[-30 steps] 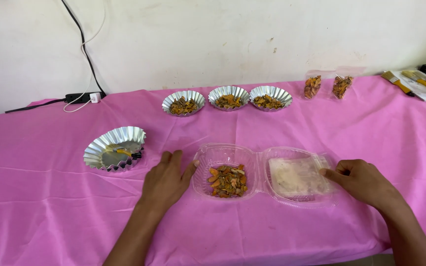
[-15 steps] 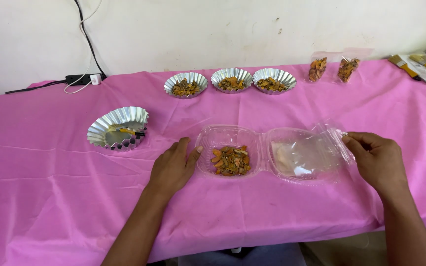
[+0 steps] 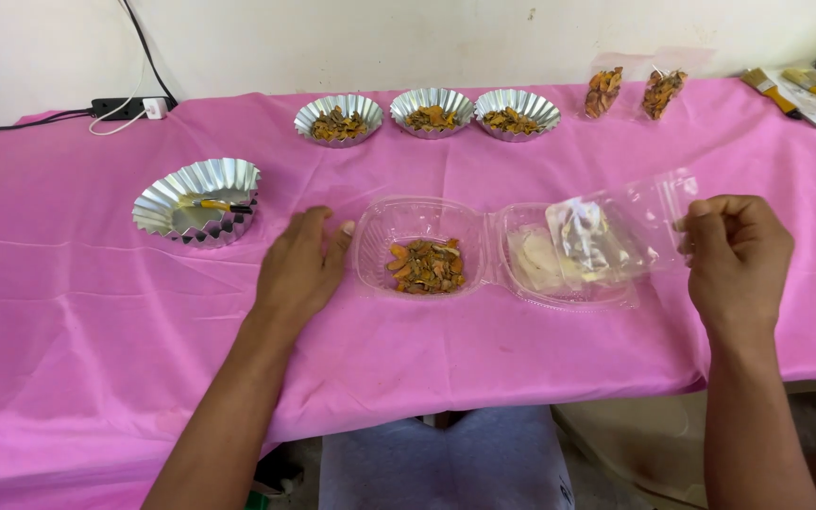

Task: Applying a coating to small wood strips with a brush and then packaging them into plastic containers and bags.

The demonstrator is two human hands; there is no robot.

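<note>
A clear plastic clamshell container (image 3: pixel 370 231) lies open on the pink tablecloth. Its left half holds orange-brown dried pieces (image 3: pixel 425 265). Its right half (image 3: pixel 521 260) has a pale residue. My left hand (image 3: pixel 299 264) rests flat on the cloth, fingertips touching the container's left rim. My right hand (image 3: pixel 737 255) pinches the edge of a clear plastic bag (image 3: pixel 620 231) and holds it lifted over the right half.
An empty fluted foil cup (image 3: pixel 198 200) stands at the left. Three foil cups with dried pieces (image 3: pixel 427 111) line the back. Two small filled bags (image 3: pixel 630 90) stand behind at the right. Tools (image 3: pixel 809 93) lie at the far right, a power strip (image 3: pixel 129 107) at the far left.
My right hand has lifted the clear bag's edge up and to the right, off the container's right half. My left hand stays beside the container.
</note>
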